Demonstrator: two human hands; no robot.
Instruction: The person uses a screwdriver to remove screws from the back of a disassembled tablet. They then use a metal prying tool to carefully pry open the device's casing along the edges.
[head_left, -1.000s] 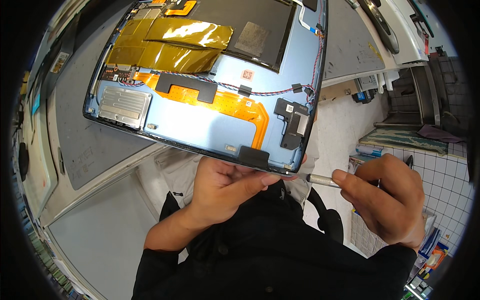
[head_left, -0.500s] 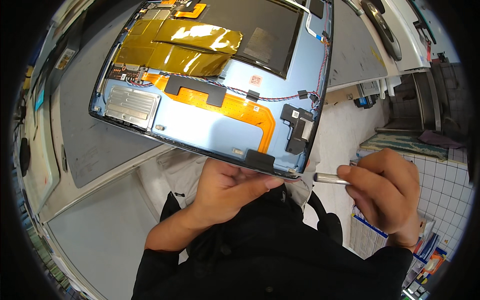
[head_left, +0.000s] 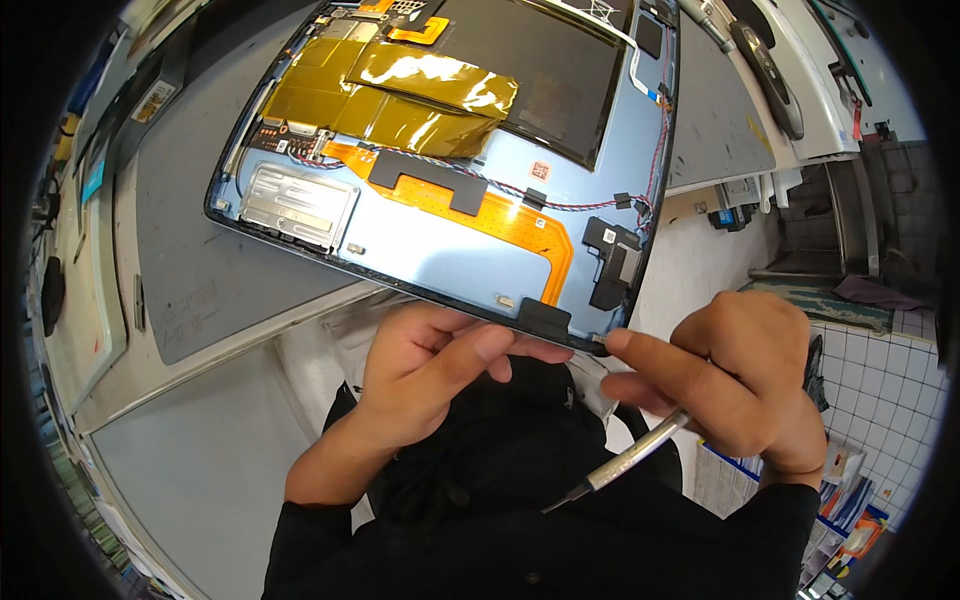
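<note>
An opened tablet (head_left: 430, 245) is tilted up before me, its light blue inner side showing. On it are an orange flex cable (head_left: 520, 238), gold tape (head_left: 430, 125), a dark battery (head_left: 560, 90) and a black speaker-like module (head_left: 612, 265). My left hand (head_left: 425, 370) grips the near edge, thumb along the rim, other fingers partly hidden underneath. The index fingertip of my right hand (head_left: 735, 375) touches the near right corner. Tucked among its other fingers is a pen-shaped silver tool (head_left: 635, 455), its thin pointed tip angled down and left.
A grey mat (head_left: 190, 280) covers the workbench under and left of the tablet. At the far right lies a dark elongated device (head_left: 765, 75). Below right stand a white grid panel (head_left: 880, 400) and shelves of small packages (head_left: 850, 520).
The tablet has shifted slightly right and down. My right hand has come left to its corner, and the silver tool has swung round from pointing left at the corner to pointing down-left.
</note>
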